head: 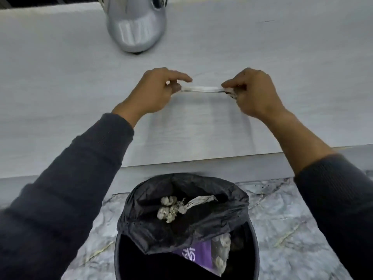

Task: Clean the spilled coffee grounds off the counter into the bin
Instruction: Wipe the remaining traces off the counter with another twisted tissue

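- Left hand [155, 91] at 11 o'clock of frame centre, thumb and fingers pinching the left end of a white tissue [201, 89]; index finger lying straight over the top.
- Right hand [253, 91] at 1 o'clock, fingertips pinching the right end, where dark specks cling, likely coffee grounds [232, 94].
- Tissue stretched flat and low between both hands, seen edge-on, touching or just above the counter [60, 98]; cannot tell which.
- Held taut at both ends, probably to keep gathered grounds cupped inside rather than dropping back.
- No loose grounds plain elsewhere on the counter; too fine to rule out.
- Bin [187, 239] at 6 o'clock, on the floor just below the counter edge, black liner [161, 229] slumped inward, crumpled tissues [169, 209] and a purple wrapper [201, 255] inside.
- Placed directly under the hands, presumably so a short pull toward the body carries the load over the opening.
- Chrome appliance base [137, 27] at 12 o'clock, well apart from the hands.
- Likely stage: near the end, last wipe ready for dropping.
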Demonstrator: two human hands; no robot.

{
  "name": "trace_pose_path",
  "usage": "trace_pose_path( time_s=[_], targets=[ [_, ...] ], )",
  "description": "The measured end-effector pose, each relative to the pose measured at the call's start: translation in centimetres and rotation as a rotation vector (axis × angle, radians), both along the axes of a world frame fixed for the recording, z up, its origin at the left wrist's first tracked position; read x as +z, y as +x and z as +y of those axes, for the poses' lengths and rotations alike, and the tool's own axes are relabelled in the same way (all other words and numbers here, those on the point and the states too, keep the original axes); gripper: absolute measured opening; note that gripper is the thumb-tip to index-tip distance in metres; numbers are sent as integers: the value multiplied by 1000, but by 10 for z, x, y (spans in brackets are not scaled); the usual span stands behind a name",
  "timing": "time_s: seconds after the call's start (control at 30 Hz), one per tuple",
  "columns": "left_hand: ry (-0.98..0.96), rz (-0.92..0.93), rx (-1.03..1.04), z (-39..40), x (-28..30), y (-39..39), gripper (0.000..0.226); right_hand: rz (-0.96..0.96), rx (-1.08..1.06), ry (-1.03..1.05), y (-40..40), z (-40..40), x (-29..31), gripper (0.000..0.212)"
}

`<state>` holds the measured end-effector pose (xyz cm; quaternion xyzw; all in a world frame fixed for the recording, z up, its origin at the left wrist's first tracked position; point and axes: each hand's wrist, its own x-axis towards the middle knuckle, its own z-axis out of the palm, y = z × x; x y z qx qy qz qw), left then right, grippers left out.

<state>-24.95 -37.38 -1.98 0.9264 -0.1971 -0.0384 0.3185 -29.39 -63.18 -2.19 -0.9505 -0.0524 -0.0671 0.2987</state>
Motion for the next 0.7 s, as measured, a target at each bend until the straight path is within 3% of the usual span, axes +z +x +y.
trace_pose_path(
  time_s=[0.2, 0.4, 0.47, 0.57, 0.67, 0.7],
  targets=[
    [93, -44, 2, -14, -19, 113, 35, 51, -66, -132, 111, 14, -16, 41],
    [120, -85, 13, -8, -36, 133, 32, 55, -27, -221, 135, 24, -32, 28],
    [134, -127, -41, 2, -42, 108, 29, 20, 59, -259, 104, 29, -37, 29],
    [202, -180, -51, 28, -50, 35, 28, -18, 129, -254, 20, 37, -46, 48],
    [216, -223, -49, 42, -52, -73, 45, -22, 126, -221, -73, 51, -48, 30],
    [194, -196, -51, 44, -53, -108, 51, -2, 131, -208, -100, 57, -47, 37]
  ],
)
